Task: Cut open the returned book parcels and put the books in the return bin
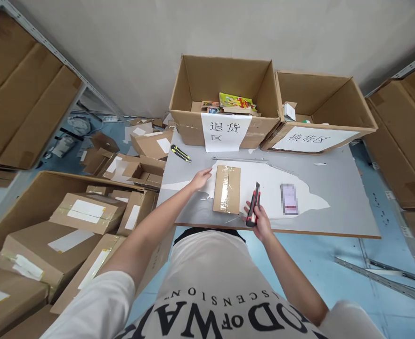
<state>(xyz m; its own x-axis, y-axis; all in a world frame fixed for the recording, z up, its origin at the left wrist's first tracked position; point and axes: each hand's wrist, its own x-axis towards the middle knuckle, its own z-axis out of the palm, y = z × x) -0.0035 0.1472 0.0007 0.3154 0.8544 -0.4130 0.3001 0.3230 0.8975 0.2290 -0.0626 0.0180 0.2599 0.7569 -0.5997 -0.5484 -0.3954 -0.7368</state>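
A small brown cardboard box, with clear tape along its top seam, lies on the table in front of me. My left hand is just left of the box, fingers stretched out and holding nothing. To the right of the box, my right hand grips a red and black box cutter; its dark blade extends and points away from me. A second box cutter, yellow and black, rests near the table's left side. A phone-like item, its screen blurred out, lies farther right on a white patch.
The grey table holds two open cartons at the back: one with books, the other with small packages, both with paper signs. A large carton of taped parcels stands left. Opened boxes lie behind it. Shelving flanks both sides.
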